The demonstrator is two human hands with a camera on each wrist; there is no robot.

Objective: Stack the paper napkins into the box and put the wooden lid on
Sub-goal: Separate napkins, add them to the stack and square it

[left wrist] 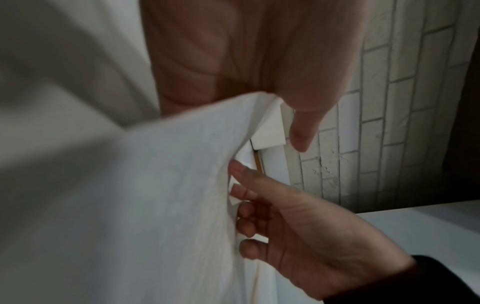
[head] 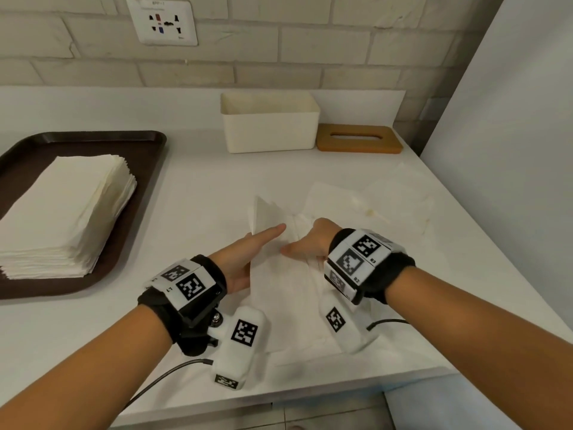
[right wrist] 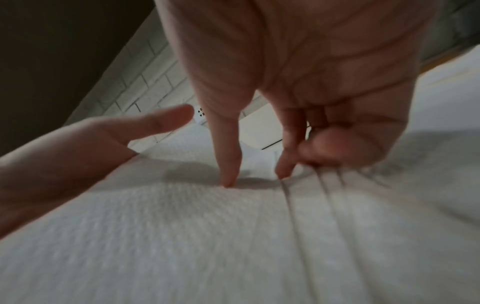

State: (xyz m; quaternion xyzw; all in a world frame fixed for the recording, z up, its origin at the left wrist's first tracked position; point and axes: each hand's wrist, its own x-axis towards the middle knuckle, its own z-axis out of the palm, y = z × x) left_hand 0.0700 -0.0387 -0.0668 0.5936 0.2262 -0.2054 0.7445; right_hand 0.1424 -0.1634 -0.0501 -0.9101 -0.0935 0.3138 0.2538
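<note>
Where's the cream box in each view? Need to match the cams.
Head: cream box at top centre, against the wall, wooden lid flat beside it.
Left wrist: small pale corner at centre, between the thumb and the lifted napkin.
Right wrist: pale block behind the fingers, centre.
Shared landmark: brick wall.

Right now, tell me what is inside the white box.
The white box stands open; only its bare far inner wall shows. No napkins reach the rim. Its floor is hidden behind the near wall.
</note>
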